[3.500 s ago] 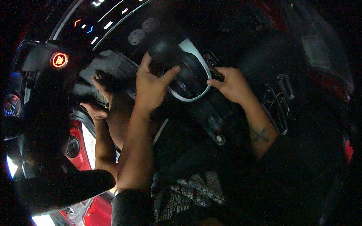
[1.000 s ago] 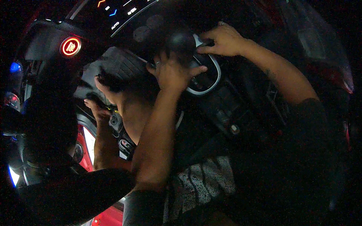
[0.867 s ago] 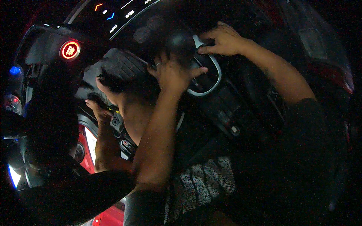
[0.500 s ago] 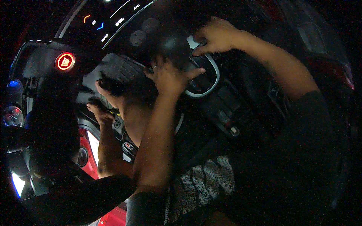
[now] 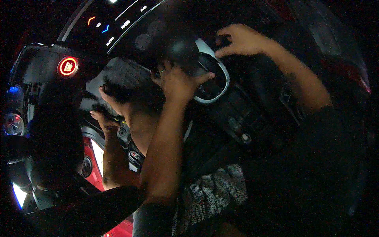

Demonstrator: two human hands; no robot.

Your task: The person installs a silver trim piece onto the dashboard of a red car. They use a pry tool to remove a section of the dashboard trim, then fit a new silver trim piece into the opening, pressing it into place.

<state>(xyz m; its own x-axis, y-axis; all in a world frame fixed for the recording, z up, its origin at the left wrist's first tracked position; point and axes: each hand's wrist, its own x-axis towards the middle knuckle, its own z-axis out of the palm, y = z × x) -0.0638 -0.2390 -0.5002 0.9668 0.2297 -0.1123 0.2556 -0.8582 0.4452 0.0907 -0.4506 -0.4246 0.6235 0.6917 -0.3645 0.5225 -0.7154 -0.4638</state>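
Observation:
A dark rounded gear knob [image 5: 182,50] stands over the centre console of a car, blurred and poorly lit. My left hand [image 5: 178,81] lies beside and just below it, fingers spread and thumb stretched out over the dark shifter panel [image 5: 206,89]. Its fingertips are partly lost in shadow, and a ring shows on one finger. A silver-grey trim ring [image 5: 226,83] curves around that panel. To the right of the trim's upper end, my right hand [image 5: 242,41] is raised with fingers bent and the thumb apart; I see nothing between them.
My bare feet [image 5: 108,98] and legs are in the footwell at left. A red-lit round start button [image 5: 68,66] and the dark steering wheel [image 5: 57,126] are on the left. Climate controls [image 5: 125,24] glow above. The console's rear part [image 5: 241,126] lies right of my lap.
My right hand has moved right and slightly down, away from the trim's upper end, which now shows more fully. My left hand stays nearly where it was.

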